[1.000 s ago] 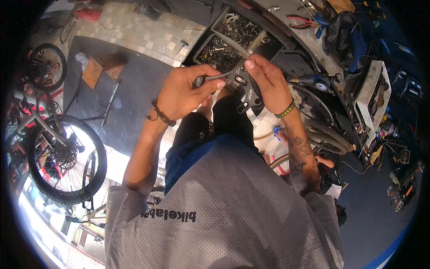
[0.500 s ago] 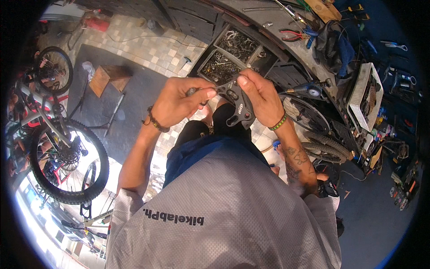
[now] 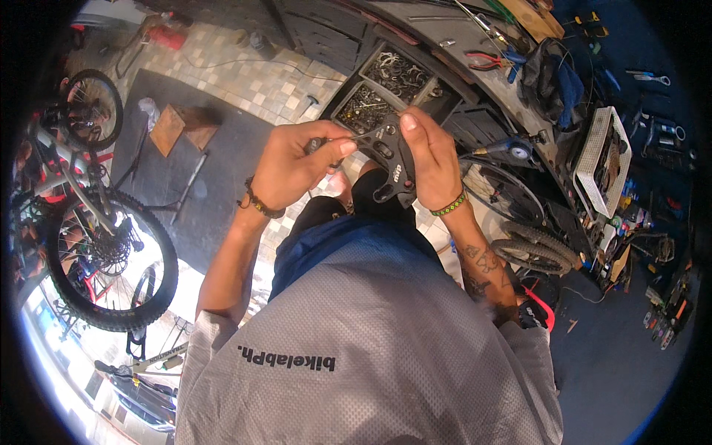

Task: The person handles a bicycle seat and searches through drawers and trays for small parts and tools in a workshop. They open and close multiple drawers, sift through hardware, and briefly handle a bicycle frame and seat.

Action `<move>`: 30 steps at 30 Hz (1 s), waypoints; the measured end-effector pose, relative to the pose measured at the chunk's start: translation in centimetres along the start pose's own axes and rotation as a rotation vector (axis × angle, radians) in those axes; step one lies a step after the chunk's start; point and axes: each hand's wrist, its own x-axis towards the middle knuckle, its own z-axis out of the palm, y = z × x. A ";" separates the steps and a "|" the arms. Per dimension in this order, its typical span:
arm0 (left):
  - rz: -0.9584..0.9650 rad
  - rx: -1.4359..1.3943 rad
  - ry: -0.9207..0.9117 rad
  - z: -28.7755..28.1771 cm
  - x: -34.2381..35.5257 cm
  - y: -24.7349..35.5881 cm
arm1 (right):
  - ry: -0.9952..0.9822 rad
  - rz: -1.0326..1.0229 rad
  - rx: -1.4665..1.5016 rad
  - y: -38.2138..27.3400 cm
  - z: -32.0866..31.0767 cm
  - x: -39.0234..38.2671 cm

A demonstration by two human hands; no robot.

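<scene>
My right hand (image 3: 432, 157) grips a flat black metal bike part (image 3: 391, 172) with cut-outs, held upright in front of my chest. My left hand (image 3: 295, 163) is closed around the dark handle of a thin tool (image 3: 354, 138), whose shaft points right and meets the top of the black part. Both hands are close together, above an open drawer (image 3: 386, 89) full of small metal parts.
A workbench (image 3: 475, 44) with red pliers (image 3: 483, 58), a dark bag and a white basket (image 3: 602, 157) runs along the right. Tyres and a wheel (image 3: 519, 215) lean below it. Bicycles (image 3: 96, 237) stand at the left, beside a dark floor mat (image 3: 185, 185).
Both hands with the black part and the tool have stayed together; the view has shifted so they sit a little lower and further from the drawer.
</scene>
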 end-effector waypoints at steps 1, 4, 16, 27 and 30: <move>-0.011 -0.004 0.001 0.0 -0.1 -0.1 | -0.013 0.005 0.013 -0.1 0.0 -0.1; -0.056 -0.035 -0.034 -0.3 -0.4 0.0 | -0.052 0.017 0.046 -0.3 -0.1 -0.2; -0.090 -0.007 -0.061 -1.4 -1.0 0.8 | -0.133 -0.013 0.062 -0.5 0.0 0.0; -0.122 -0.034 -0.032 -1.5 -1.3 0.5 | -0.088 -0.009 0.036 -0.9 0.9 -0.3; -0.116 -0.047 -0.027 -1.6 -1.4 0.1 | -0.066 0.000 0.015 -1.1 1.2 -0.4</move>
